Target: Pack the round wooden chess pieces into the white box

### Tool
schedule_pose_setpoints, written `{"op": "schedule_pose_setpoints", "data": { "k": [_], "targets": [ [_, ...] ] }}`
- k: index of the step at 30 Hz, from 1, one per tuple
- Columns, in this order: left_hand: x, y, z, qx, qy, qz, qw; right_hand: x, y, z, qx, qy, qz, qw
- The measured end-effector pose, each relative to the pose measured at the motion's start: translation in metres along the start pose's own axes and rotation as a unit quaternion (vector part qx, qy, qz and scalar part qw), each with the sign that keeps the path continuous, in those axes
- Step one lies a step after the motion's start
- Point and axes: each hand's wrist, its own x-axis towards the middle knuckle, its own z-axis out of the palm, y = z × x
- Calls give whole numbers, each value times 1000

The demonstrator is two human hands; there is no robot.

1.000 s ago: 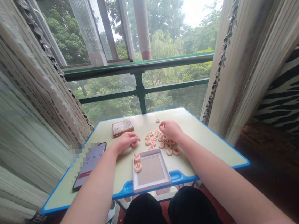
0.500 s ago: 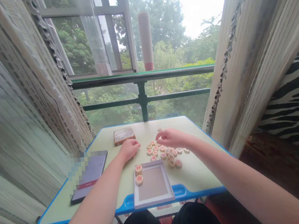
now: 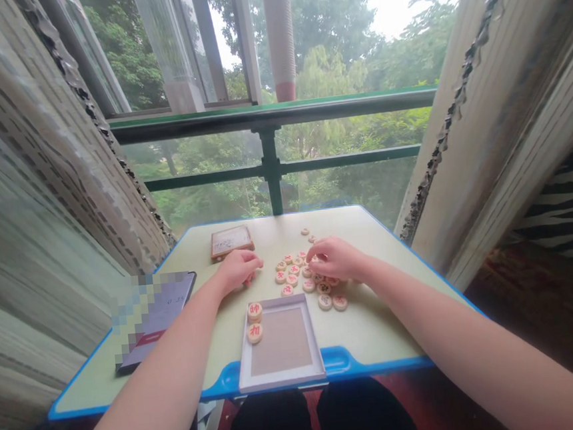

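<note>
My left hand (image 3: 240,270) rests low over the table, left of the pieces, its fingers loosely bent and apart with nothing seen in them. Over the right side of a scattered group of round wooden xiangqi pieces (image 3: 294,270) hovers my right hand (image 3: 338,258); its fingers arch downward, apart, and hide some pieces. Whether the fingertips touch a piece I cannot tell. Nearer to me lies a shallow white box tray (image 3: 319,346). Along its left side sit a piece with a red character (image 3: 254,309), apparently stacked on another, and a second red-marked piece (image 3: 255,333).
A closed-looking flat box (image 3: 231,241) lies beyond my left hand. To the left is a tablet-like device (image 3: 160,320), partly pixelated. The table (image 3: 386,327) has a blue rim with a molded recess at the front. A green railing (image 3: 273,173) and curtains stand around it.
The camera view has tilted downward and come closer. My right hand has come lower over the pieces, covering more of them. My left hand stays beside the group.
</note>
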Motion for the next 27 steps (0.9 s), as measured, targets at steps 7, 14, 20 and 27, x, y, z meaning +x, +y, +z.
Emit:
{"op": "schedule_pose_setpoints", "data": {
  "k": [7, 14, 20, 27],
  "targets": [
    [-2, -3, -1, -39, -10, 10, 999, -8, -24, -1, 9, -71, -66, 995],
    [-4, 1, -1, -36, -11, 17, 999, -11, -30, -4, -42, -94, -57, 993],
    [-1, -1, 0, -49, -15, 6, 999, -8, -32, 2, -67, -56, -27, 996],
    [-1, 2, -1, -47, -25, 10, 999, -13, -50, 1, 3, -5, -101, 995]
  ]
}}
